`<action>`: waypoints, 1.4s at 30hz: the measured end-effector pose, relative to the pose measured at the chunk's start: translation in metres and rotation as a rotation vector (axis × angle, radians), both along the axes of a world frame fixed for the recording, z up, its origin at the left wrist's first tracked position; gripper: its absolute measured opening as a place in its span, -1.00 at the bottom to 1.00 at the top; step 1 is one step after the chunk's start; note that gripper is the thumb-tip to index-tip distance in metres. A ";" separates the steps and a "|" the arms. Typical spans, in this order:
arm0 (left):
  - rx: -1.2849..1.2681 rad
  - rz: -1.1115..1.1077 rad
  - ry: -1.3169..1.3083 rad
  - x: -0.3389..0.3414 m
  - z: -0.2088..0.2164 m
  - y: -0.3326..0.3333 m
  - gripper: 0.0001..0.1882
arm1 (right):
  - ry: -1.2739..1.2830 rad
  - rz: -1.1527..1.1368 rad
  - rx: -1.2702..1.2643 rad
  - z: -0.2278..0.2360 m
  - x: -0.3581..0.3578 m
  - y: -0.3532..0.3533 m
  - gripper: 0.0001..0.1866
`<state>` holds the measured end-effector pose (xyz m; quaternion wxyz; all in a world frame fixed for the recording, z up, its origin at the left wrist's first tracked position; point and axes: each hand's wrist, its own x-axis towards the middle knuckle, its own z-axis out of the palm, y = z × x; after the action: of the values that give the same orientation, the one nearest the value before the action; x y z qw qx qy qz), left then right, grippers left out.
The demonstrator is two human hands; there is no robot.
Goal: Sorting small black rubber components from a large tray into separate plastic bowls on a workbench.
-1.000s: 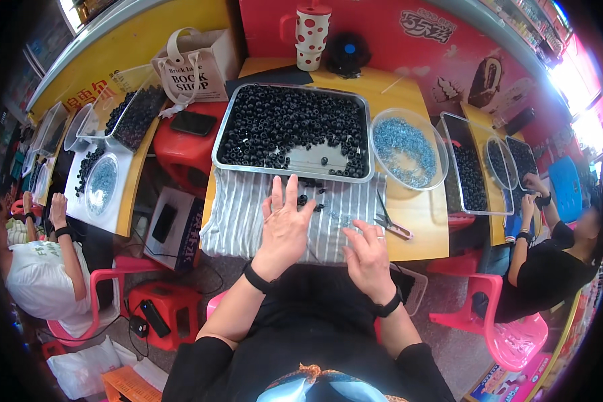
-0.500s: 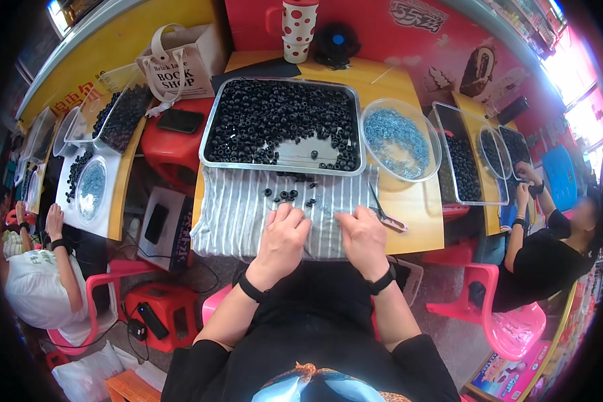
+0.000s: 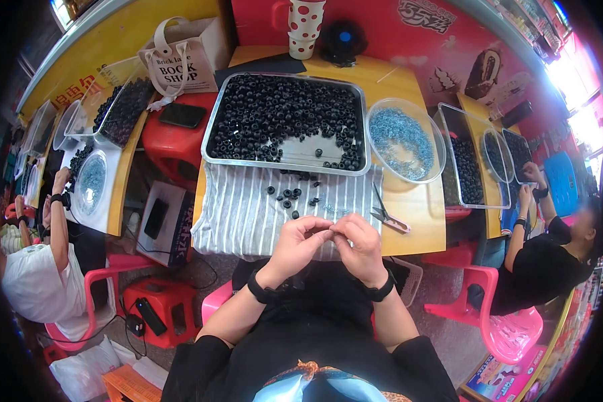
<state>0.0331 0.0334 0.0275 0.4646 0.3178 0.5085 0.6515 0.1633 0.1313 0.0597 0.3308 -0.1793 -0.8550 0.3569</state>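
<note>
My left hand (image 3: 296, 246) and my right hand (image 3: 359, 248) meet fingertip to fingertip over the near edge of a grey-and-white striped cloth (image 3: 231, 211). Both are pinched closed; whatever lies between the fingers is too small or hidden to make out. Just beyond them, several loose black beads (image 3: 288, 194) with holes rest on the cloth, and a few small clear-blue pieces (image 3: 335, 210) lie beside them. Past the cloth stands a metal tray (image 3: 295, 165) of black beads. Right of my hands lie small snips (image 3: 395, 224) with a pinkish handle.
A round clear tub (image 3: 439, 171) of pale-blue pieces sits right of the tray. Behind are a polka-dot tumbler (image 3: 304, 30) and a dark round fan (image 3: 342, 44). A phone (image 3: 182, 115) lies on a red stool at left. People work at tables on both sides.
My hands have come together from apart on the cloth, fingertips now meeting nearer my body. The person at left has raised a hand towards their tub of blue pieces.
</note>
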 end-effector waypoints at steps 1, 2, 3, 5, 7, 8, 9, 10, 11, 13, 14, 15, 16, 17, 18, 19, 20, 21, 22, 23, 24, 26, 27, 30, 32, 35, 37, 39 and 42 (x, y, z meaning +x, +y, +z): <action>-0.006 -0.010 -0.050 -0.001 0.002 0.000 -0.83 | 0.011 0.015 -0.016 0.000 0.001 0.000 -0.84; -0.013 -0.020 -0.100 -0.002 0.005 -0.002 -0.84 | 0.026 0.021 -0.113 0.000 0.002 -0.001 -0.84; -0.020 -0.029 -0.150 -0.004 0.006 -0.003 -0.86 | 0.042 0.028 -0.210 0.000 0.003 -0.003 -0.84; -0.037 -0.020 -0.154 -0.007 0.003 -0.006 -0.86 | 0.068 0.037 -0.303 -0.003 0.004 -0.004 -0.85; -0.049 -0.006 -0.137 -0.006 0.003 -0.007 -0.87 | 0.087 0.035 -0.292 -0.010 0.007 -0.002 -0.85; -0.052 0.004 -0.119 -0.006 0.005 -0.008 -0.88 | 0.099 0.025 -0.292 -0.010 0.007 -0.004 -0.86; -0.055 0.014 -0.100 -0.005 0.007 -0.009 -0.88 | 0.111 0.015 -0.291 -0.008 0.005 -0.006 -0.87; -0.041 0.030 -0.060 -0.004 0.006 -0.010 -0.88 | 0.123 0.007 -0.290 -0.007 0.004 -0.009 -0.87; -0.027 0.045 -0.021 -0.003 0.004 -0.011 -0.88 | 0.130 0.005 -0.308 -0.006 0.003 -0.010 -0.87; 0.017 0.068 0.081 -0.002 0.006 -0.011 -0.87 | 0.144 0.001 -0.342 -0.005 0.003 -0.012 -0.88; 0.046 0.076 0.143 -0.001 0.009 -0.011 -0.88 | 0.151 -0.007 -0.347 -0.005 0.003 -0.012 -0.88; 0.075 0.084 0.205 -0.001 0.011 -0.011 -0.88 | 0.157 -0.014 -0.351 -0.007 0.003 -0.013 -0.87; 0.065 0.095 0.212 0.000 0.011 -0.011 -0.89 | 0.164 -0.020 -0.356 -0.007 0.002 -0.013 -0.87; 0.056 0.107 0.218 0.001 0.011 -0.011 -0.90 | 0.160 -0.025 -0.323 -0.006 0.002 -0.014 -0.87; 0.046 0.118 0.225 0.001 0.011 -0.012 -0.90 | 0.156 -0.031 -0.289 -0.003 0.001 -0.016 -0.86; 0.018 0.114 0.206 0.002 0.011 -0.012 -0.92 | 0.153 -0.037 -0.257 -0.002 0.001 -0.016 -0.86; -0.009 0.109 0.188 0.003 0.011 -0.012 -0.93 | 0.162 -0.035 -0.220 -0.003 0.001 -0.016 -0.85; -0.037 0.104 0.170 0.003 0.011 -0.012 -0.93 | 0.172 -0.034 -0.184 -0.006 0.000 -0.015 -0.85; -0.068 0.087 0.071 0.003 0.012 -0.012 -0.92 | 0.180 -0.032 -0.148 -0.007 -0.001 -0.015 -0.84; -0.099 0.069 -0.029 0.003 0.014 -0.012 -0.89 | 0.182 -0.034 -0.140 -0.007 0.000 -0.015 -0.83; -0.130 0.051 -0.128 0.003 0.016 -0.011 -0.86 | 0.184 -0.036 -0.132 -0.006 0.000 -0.015 -0.83; -0.119 -0.014 -0.245 -0.002 0.010 -0.012 -0.82 | 0.191 -0.034 -0.121 -0.005 0.000 -0.014 -0.82; -0.113 -0.047 -0.304 -0.004 0.008 -0.011 -0.80 | 0.197 -0.030 -0.118 -0.004 0.000 -0.014 -0.82; -0.147 -0.090 -0.398 -0.005 0.008 -0.009 -0.77 | 0.209 -0.036 -0.084 -0.006 0.000 -0.013 -0.81; -0.186 -0.116 -0.508 -0.007 0.011 -0.007 -0.76 | 0.210 -0.043 -0.015 -0.007 -0.001 -0.012 -0.80; -0.224 -0.133 -0.650 -0.009 0.021 -0.006 -0.76 | 0.184 -0.049 0.153 -0.002 -0.001 -0.012 -0.78; -0.234 -0.143 -0.695 -0.010 0.022 -0.006 -0.76 | 0.151 -0.042 0.268 0.000 0.000 -0.012 -0.77; -0.234 -0.159 -0.696 -0.011 0.020 -0.007 -0.76 | 0.159 -0.052 0.268 0.000 0.000 -0.010 -0.76; -0.230 -0.127 -0.698 -0.015 0.020 -0.010 -0.77 | 0.144 -0.133 0.241 -0.005 0.004 -0.006 -0.76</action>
<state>0.0184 0.0237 0.0473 0.6824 0.0532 0.3686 0.6290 0.1672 0.1257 0.0549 0.4333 -0.1686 -0.8520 0.2407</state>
